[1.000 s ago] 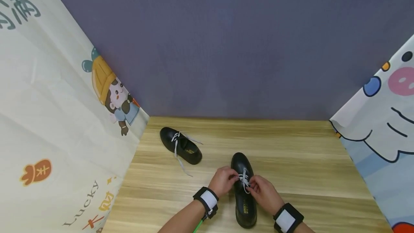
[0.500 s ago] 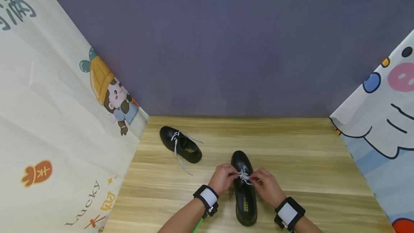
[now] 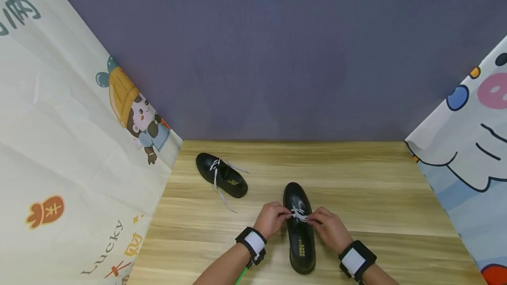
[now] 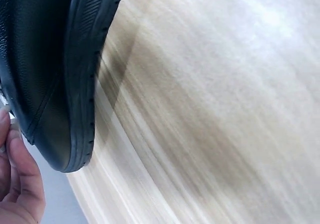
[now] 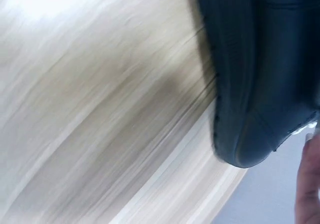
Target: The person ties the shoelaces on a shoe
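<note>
A black leather shoe (image 3: 303,256) stands on the wooden surface in the head view, its toe pointing away from me. White shoelaces (image 3: 298,213) are gathered in a bow-like knot over its tongue; how the loops run is too small to tell. On the left side my left hand (image 3: 270,221) pinches the lace between thumb and finger. My right hand (image 3: 331,230) pinches the lace from the other side. Both wrist views show the shoe's side and sole close up, with fingertips of the left hand (image 4: 21,176) and right hand (image 5: 309,184) at the edges.
Back left lies a second black shoe (image 3: 206,166), its white laces (image 3: 222,195) loose and trailing on the wooden surface (image 3: 368,197). A purple-grey panel (image 3: 277,56) rises behind. Printed cloths hang at the left (image 3: 79,135) and right (image 3: 463,153). Both wrists wear black straps.
My right hand has shifted slightly right and up, drawing the lace outward, and the knot looks tighter. The left hand keeps its pinch nearly in place. The head view has tilted slightly.
</note>
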The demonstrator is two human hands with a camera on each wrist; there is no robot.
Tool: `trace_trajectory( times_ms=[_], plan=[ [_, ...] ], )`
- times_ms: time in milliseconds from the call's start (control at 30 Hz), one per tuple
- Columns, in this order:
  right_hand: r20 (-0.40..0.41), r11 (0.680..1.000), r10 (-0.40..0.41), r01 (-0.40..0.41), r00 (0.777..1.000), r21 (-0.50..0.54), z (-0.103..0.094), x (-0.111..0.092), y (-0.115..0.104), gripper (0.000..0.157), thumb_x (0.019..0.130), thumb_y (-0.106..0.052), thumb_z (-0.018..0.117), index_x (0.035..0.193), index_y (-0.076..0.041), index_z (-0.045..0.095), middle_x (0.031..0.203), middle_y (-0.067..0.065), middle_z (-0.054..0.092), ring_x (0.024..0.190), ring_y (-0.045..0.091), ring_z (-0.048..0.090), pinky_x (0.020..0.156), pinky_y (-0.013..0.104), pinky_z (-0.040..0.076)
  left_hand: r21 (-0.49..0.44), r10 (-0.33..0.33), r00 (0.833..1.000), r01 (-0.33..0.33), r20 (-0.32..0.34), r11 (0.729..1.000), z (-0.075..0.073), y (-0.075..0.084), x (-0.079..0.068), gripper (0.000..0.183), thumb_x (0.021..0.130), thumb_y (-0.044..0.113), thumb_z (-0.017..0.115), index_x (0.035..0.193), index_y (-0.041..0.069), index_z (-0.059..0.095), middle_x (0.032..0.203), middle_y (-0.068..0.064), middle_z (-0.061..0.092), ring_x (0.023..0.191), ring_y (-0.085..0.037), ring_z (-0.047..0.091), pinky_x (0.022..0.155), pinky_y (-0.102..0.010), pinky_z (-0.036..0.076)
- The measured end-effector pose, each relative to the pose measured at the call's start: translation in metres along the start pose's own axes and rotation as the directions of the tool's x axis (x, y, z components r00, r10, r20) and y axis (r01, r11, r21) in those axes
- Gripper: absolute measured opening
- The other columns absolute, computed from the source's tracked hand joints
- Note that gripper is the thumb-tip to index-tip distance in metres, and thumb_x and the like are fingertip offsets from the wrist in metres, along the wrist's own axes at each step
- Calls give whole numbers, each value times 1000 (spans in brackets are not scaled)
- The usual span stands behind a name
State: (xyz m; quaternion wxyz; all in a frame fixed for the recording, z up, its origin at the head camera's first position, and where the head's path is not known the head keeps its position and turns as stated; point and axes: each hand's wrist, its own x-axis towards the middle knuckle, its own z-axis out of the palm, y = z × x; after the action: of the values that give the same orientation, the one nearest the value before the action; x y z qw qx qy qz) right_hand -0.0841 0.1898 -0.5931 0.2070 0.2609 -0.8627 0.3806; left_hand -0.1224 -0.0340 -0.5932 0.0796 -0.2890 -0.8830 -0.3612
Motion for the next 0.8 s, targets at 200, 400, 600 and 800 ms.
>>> trace_trajectory(
  times_ms=[200,400,600,800],
  plan=[
    [27,996,-62,64,998,-61,-2,-3,4,37,60,16,86,82,-10,71,85,-4,60,73,5,58,64,15,45,47,44,998,-42,-35,998,1,-3,-3,7,80,3,81,79,10,78,74,3,65,69,-3,62,65,-10,46],
    [51,993,-84,87,995,-78,-5,-1,7,31,62,14,84,80,-8,72,83,-2,59,71,5,56,62,17,45,76,60,995,-54,-79,996,2,-8,-4,13,77,-2,81,76,10,77,74,3,67,70,-6,65,68,-13,49],
    [59,995,-77,81,995,-64,-4,-3,9,15,78,5,80,80,-8,71,81,-2,59,70,3,56,62,15,46,59,23,997,-18,-74,998,0,-8,-6,13,77,-3,80,76,9,77,75,2,68,71,-7,66,68,-15,50],
    [76,996,-54,58,996,-62,-5,-6,12,10,89,-6,70,79,-7,70,80,0,61,70,3,58,62,14,47,92,5,999,0,-54,996,-1,-9,-8,10,78,-3,78,77,7,76,76,0,70,71,-9,67,68,-16,51]
  ],
)
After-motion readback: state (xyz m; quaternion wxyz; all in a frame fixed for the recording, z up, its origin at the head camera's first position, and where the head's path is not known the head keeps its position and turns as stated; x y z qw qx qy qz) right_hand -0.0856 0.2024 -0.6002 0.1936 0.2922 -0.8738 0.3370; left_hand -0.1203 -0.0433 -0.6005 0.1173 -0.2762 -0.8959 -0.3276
